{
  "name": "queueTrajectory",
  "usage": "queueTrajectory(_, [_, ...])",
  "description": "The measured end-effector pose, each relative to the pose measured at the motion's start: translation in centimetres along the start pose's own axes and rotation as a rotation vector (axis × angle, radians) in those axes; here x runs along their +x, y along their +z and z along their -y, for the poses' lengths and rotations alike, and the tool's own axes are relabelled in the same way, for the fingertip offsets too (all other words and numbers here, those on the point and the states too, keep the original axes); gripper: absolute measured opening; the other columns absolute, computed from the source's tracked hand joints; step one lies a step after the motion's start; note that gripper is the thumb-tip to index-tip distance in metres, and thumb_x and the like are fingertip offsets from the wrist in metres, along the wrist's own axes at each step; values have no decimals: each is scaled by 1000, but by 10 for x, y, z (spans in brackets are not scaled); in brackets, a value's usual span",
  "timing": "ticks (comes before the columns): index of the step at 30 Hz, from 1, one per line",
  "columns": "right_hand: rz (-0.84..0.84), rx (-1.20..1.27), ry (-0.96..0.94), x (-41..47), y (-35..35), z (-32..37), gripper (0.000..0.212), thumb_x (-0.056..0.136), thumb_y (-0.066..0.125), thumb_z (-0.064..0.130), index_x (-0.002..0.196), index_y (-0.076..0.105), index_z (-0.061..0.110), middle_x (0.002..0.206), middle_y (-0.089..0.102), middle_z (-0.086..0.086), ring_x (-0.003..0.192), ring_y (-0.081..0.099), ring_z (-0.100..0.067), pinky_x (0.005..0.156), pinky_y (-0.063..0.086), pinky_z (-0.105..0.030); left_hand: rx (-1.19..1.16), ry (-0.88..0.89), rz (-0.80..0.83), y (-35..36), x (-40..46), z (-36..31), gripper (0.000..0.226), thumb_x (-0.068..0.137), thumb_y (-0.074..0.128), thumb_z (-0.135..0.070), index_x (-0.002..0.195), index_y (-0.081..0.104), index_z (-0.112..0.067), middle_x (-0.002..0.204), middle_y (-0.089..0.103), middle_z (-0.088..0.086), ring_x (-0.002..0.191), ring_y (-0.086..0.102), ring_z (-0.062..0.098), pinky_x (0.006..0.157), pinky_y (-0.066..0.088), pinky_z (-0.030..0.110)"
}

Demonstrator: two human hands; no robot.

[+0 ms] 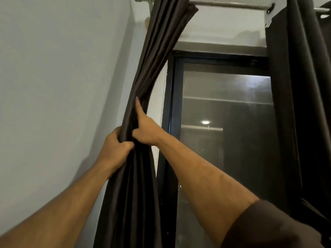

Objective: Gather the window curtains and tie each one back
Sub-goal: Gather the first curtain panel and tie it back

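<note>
A dark brown left curtain (pixel 157 51) hangs bunched into a narrow column from the metal rod (pixel 229 5), left of the window. My left hand (pixel 114 147) grips the gathered folds from the left side. My right hand (pixel 145 129) holds the same bundle from the right, just above the left hand, thumb pointing up along the fabric. A second dark curtain (pixel 300 86) hangs at the right edge of the window, untouched.
A dark-framed window (pixel 227 104) with reflective glass fills the middle. A pale wall (pixel 62 77) stands close on the left. The rod bracket (pixel 270 8) sits at the top right.
</note>
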State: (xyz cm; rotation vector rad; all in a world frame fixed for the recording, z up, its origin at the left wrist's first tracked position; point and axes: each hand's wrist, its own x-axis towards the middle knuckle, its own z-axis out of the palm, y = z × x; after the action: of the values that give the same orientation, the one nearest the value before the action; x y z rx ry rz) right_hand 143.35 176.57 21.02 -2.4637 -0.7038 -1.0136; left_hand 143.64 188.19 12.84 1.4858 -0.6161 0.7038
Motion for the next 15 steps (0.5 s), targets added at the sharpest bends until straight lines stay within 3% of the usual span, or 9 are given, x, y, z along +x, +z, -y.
queueTrajectory(2, [-64, 110, 27, -32, 5, -14, 111, 92, 57, -6, 160, -24, 30, 155, 42, -9, 119, 59, -22, 95, 50, -23, 2, -6, 19, 5, -14, 6, 41, 85, 62, 1, 118, 61, -23, 96, 72, 0, 83, 72, 17, 69, 56, 28])
queueTrajectory(5, [-170, 224, 68, -77, 13, -41, 109, 93, 57, -3, 161, -21, 31, 165, 22, 6, 136, 44, -9, 104, 39, -12, -17, -13, 63, 14, -42, 20, 36, 85, 67, -2, 113, 64, -24, 97, 74, -3, 80, 73, 8, 71, 57, 25])
queueTrajectory(8, [-210, 274, 154, -130, 27, -66, 104, 94, 59, 2, 163, -14, 27, 168, 23, 1, 147, 37, -9, 120, 34, -25, -51, -58, 126, 26, -79, 38, 32, 86, 71, -7, 114, 66, -23, 102, 75, -4, 88, 74, 8, 85, 61, 33])
queueTrajectory(10, [-213, 295, 208, -168, 39, -79, 99, 95, 60, 3, 164, -9, 23, 165, 31, 0, 147, 39, -9, 123, 33, -32, -135, -89, 173, 35, -108, 46, 27, 89, 73, -21, 116, 68, -19, 106, 77, -1, 95, 74, 14, 90, 60, 39])
queueTrajectory(13, [-222, 292, 251, -222, 61, -90, 97, 98, 61, 7, 164, -7, 29, 165, 32, 4, 145, 40, -6, 122, 35, -32, -297, -155, 203, 45, -147, 54, 45, 98, 49, -57, 114, 72, -22, 109, 76, 0, 103, 72, 14, 89, 59, 33])
queueTrajectory(15, [-219, 246, 268, -259, 76, -95, 98, 100, 61, 13, 162, -10, 37, 167, 26, 7, 141, 40, 0, 116, 36, -26, -263, -261, 148, 48, -171, 68, 53, 102, 31, -59, 110, 72, -27, 109, 75, -4, 105, 70, 11, 89, 57, 34])
